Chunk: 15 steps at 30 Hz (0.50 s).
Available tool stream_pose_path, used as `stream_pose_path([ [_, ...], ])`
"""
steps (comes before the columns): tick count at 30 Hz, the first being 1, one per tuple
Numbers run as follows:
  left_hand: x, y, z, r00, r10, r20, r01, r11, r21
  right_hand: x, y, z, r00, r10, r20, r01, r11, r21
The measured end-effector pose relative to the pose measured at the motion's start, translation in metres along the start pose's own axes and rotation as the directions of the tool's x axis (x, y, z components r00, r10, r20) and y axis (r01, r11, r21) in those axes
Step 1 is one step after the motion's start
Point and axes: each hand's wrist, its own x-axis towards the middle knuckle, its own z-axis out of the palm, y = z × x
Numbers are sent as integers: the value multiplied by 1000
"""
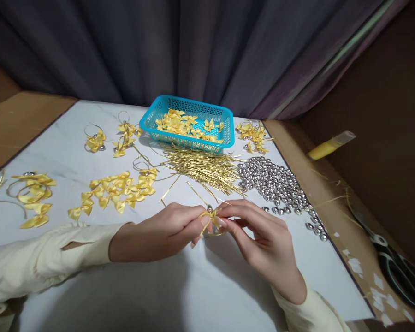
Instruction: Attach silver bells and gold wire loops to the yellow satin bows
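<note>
In front of me, my left hand and my right hand meet over the white board. Both are closed in a pinch on a small yellow ribbon bow. A silver bell-like bead sits at the top of the bow, between the fingertips. Thin gold cord shows around the bow, and part of it is hidden by my fingers. Just beyond my hands lies a pile of cut gold cords. Loose silver beads are heaped to the right of it.
A blue basket with yellow bows stands at the back. More bows lie left of centre, and bows with cord loops farther left. Black-handled scissors, paper scraps and a yellow tube are at the right edge.
</note>
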Motion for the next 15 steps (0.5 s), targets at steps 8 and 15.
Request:
stream_pose_path([
  [8, -1, 1, -1, 1000, -10, 3, 10, 1000, -6, -2, -1, 0, 1000, 18, 13, -18, 1000, 13],
  [15, 1, 2, 0, 999, -38, 14, 39, 999, -38, 0, 2, 1, 999, 42, 18, -42, 999, 17],
])
